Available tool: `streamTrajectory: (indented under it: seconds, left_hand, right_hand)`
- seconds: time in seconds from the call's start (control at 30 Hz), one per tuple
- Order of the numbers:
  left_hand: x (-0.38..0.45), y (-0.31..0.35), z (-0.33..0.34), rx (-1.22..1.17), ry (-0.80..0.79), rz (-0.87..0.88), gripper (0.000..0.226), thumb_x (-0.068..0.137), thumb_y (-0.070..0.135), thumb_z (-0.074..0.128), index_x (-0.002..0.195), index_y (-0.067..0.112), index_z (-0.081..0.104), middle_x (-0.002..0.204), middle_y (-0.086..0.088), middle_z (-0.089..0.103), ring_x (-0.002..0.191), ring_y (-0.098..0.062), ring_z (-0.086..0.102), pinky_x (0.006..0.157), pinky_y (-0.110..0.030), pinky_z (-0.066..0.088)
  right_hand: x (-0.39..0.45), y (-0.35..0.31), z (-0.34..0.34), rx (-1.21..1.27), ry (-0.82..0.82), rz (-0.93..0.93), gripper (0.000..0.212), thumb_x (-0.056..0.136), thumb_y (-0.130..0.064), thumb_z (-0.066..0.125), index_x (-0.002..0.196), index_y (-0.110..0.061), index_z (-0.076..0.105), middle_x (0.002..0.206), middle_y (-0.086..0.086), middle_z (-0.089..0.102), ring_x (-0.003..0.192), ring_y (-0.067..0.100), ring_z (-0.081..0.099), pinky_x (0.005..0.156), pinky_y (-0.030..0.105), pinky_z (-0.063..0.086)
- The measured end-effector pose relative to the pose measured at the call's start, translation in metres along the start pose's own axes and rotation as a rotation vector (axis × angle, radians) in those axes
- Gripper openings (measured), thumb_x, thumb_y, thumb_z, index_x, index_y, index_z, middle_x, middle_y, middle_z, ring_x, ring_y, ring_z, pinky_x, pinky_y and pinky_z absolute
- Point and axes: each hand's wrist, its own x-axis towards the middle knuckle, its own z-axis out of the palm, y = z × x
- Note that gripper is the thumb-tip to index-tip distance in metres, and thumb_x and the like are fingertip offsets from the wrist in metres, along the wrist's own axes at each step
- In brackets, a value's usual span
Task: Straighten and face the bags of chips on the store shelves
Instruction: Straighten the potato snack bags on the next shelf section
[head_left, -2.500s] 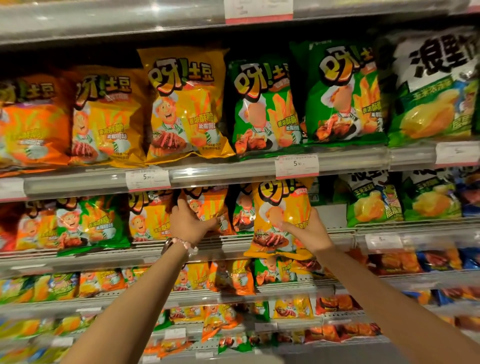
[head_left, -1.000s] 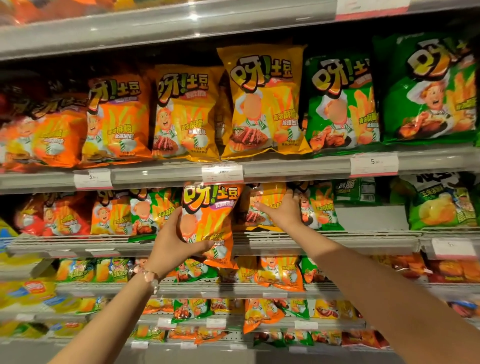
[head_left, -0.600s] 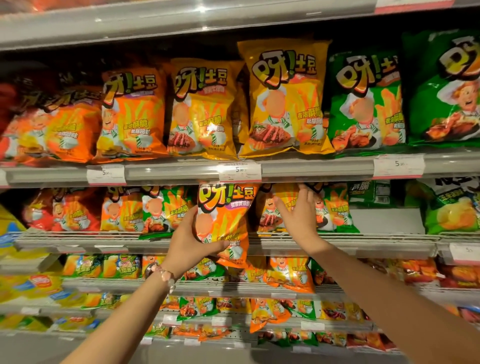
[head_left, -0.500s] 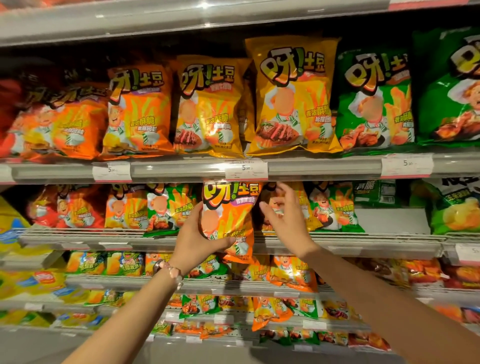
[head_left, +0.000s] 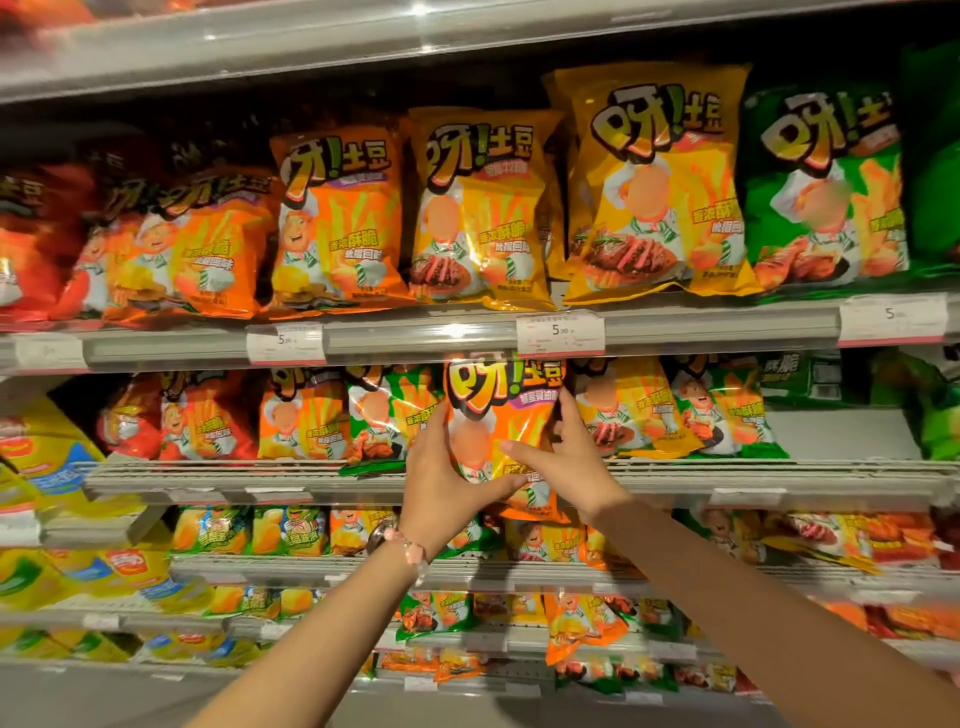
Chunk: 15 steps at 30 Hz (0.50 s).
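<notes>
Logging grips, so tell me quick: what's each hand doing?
Left hand: holding the orange chip bag.
Right hand: holding the same bag.

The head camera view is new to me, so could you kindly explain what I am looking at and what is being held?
No machine here: a person wears one camera on the head, looking forward and down at their own arms. The left hand and right hand both have a grip on an orange chip bag, held upright in front of the second shelf. Beside it stand a green bag and a yellow bag. Above, a price tag sits on the shelf edge.
</notes>
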Motion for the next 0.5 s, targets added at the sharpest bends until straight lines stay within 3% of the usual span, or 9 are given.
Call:
streamTrajectory:
  seconds: [0.13,0.23,0.33,0.4,0.5]
  left_hand:
    - [-0.003,-0.011,-0.017,-0.054,-0.104,0.066,0.106,0.054,0.076,0.069,0.142,0.04,0.023,0.137,0.028,0.03,0.123,0.014,0.028,0.098,-0.011,0.028]
    - [0.006,-0.023,-0.033,0.029,0.072,0.078,0.084,0.07,0.067,0.06,0.14,0.028,0.036,0.133,0.013,0.038,0.124,-0.006,0.033,0.099,-0.027,0.031]
    - [0.026,-0.038,-0.048,0.274,0.29,0.025,0.082,0.071,0.049,0.075,0.136,0.012,0.042,0.136,-0.014,0.039,0.129,-0.032,0.032,0.101,-0.043,0.033]
    - [0.039,-0.045,-0.054,0.378,0.26,-0.071,0.098,0.066,0.049,0.08,0.145,0.017,0.031,0.145,-0.022,0.025,0.135,-0.037,0.022,0.104,-0.052,0.032]
    - [0.054,-0.058,-0.057,0.413,0.155,-0.125,0.119,0.057,0.059,0.081,0.15,0.024,0.016,0.152,-0.021,0.01,0.14,-0.037,0.014,0.107,-0.051,0.03]
  right_hand:
    - [0.001,-0.001,-0.006,0.005,0.058,-0.007,0.1,0.077,-0.024,0.079,0.151,-0.034,0.012,0.153,0.004,0.03,0.139,0.024,0.031,0.109,0.047,0.036]
    - [0.001,-0.002,-0.013,0.003,0.085,-0.033,0.092,0.077,-0.021,0.079,0.148,-0.032,0.022,0.141,0.003,0.044,0.131,0.028,0.042,0.104,0.05,0.042]
    - [0.0,-0.001,-0.018,-0.022,0.112,-0.056,0.086,0.077,-0.018,0.078,0.144,-0.033,0.027,0.128,-0.002,0.051,0.126,0.024,0.045,0.101,0.045,0.044]
    - [0.001,0.001,-0.021,-0.001,0.137,-0.03,0.087,0.076,-0.018,0.078,0.143,-0.036,0.027,0.125,0.0,0.052,0.126,0.025,0.045,0.102,0.048,0.043]
    - [0.003,0.003,-0.024,0.018,0.147,-0.018,0.081,0.075,-0.016,0.079,0.133,-0.043,0.029,0.118,-0.004,0.055,0.123,0.027,0.049,0.101,0.053,0.043]
